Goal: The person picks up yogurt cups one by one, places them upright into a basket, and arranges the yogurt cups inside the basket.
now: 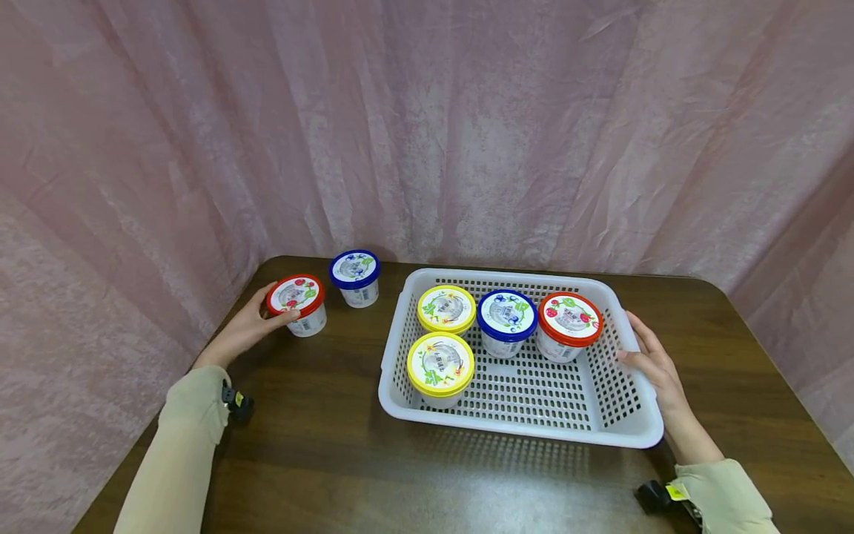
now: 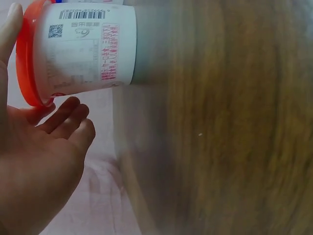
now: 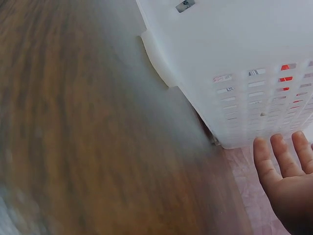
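Observation:
At the table's left side my left hand point(image 1: 256, 319) grips a red-lidded tub point(image 1: 308, 324), thumb on one side of the lid and fingers on the other. The left wrist view shows the tub's white printed wall point(image 2: 88, 49) with a barcode. My right hand point(image 1: 657, 367) holds the right end of a white plastic basket point(image 1: 520, 428), thumb over the rim and fingers along the outer wall point(image 3: 234, 122). Inside the basket stand two yellow-lidded tubs, one behind point(image 1: 447, 308) the other point(image 1: 440, 365), a blue-lidded tub point(image 1: 507, 315) and another red-lidded tub point(image 1: 570, 320).
A second blue-lidded tub point(image 1: 355, 278) stands on the dark wooden table point(image 1: 320, 452), behind and right of the gripped tub. Pink curtains point(image 1: 427, 133) hang along the table's back edge and both sides.

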`<state>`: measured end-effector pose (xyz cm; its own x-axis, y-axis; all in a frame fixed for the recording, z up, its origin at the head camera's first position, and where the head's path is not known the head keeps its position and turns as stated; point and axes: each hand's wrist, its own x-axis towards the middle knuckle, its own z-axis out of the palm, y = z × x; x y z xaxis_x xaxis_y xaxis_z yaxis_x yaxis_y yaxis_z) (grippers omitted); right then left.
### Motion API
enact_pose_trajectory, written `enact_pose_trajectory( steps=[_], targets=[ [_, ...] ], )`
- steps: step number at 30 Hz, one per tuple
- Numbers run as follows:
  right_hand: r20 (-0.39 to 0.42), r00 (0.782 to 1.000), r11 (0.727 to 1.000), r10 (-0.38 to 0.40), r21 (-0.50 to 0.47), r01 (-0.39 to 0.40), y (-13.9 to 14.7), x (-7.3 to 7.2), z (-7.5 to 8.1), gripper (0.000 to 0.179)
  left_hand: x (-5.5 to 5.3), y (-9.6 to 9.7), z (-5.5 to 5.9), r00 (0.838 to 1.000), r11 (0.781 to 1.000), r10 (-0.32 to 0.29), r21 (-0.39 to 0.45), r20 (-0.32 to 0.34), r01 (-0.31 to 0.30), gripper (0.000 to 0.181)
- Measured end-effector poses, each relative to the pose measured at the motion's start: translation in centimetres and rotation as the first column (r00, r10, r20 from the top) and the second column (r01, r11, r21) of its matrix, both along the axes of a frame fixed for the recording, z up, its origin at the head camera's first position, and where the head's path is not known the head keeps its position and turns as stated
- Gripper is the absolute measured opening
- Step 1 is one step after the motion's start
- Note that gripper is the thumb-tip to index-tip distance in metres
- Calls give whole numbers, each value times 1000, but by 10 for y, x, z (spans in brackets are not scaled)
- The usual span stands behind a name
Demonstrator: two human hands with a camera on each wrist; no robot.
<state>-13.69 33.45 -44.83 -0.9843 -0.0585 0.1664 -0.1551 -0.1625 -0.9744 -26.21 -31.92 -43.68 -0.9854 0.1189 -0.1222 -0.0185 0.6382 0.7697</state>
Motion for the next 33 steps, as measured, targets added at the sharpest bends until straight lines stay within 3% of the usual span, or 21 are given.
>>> enact_pose_trajectory(
  steps=[11, 33],
  targets=[
    [8, 1000, 1000, -3, -6, 3, 0, 0, 1, 62, -2, 4, -8, 998, 998, 60, -6, 33, -60, 125],
    [23, 1000, 1000, -19, -24, 20, -2, -1, 0, 60, 1, 9, -11, 996, 996, 89, 10, 11, -90, 125]
  ],
)
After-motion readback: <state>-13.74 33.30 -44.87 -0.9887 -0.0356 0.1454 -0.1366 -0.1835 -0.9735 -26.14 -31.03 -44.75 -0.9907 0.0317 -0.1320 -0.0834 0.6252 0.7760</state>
